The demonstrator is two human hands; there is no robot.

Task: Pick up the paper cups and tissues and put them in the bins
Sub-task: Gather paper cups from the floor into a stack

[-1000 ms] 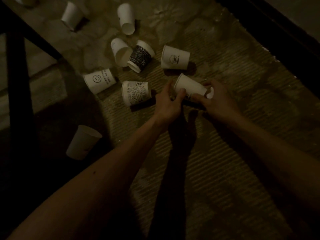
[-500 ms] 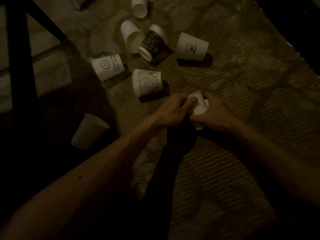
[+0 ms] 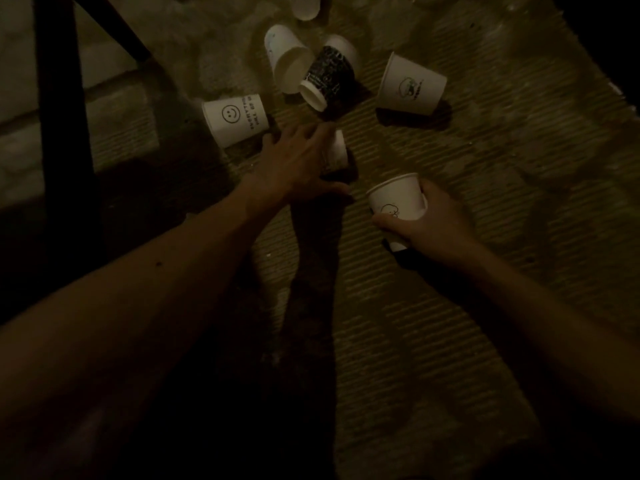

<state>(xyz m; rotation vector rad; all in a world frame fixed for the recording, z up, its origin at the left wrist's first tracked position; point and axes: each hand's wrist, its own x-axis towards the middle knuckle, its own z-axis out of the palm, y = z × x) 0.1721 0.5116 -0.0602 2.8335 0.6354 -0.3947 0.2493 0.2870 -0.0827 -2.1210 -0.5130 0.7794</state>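
Left hand (image 3: 298, 164) moved, splayed over fallen cup (image 3: 337, 152); right hand (image 3: 433, 223) grips cup (image 3: 398, 199).

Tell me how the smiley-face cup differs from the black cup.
The smiley-face cup is white with a face and text; the black cup has pale scribbled print. The smiley-face cup lies alone; the black cup touches a plain white cup. Both lie on their sides.

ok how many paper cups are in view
7: held cup in right hand, half-hidden cup under left hand, smiley cup, black cup, plain cup beside it, logo cup, top-edge cup. Others may hide in shadow.
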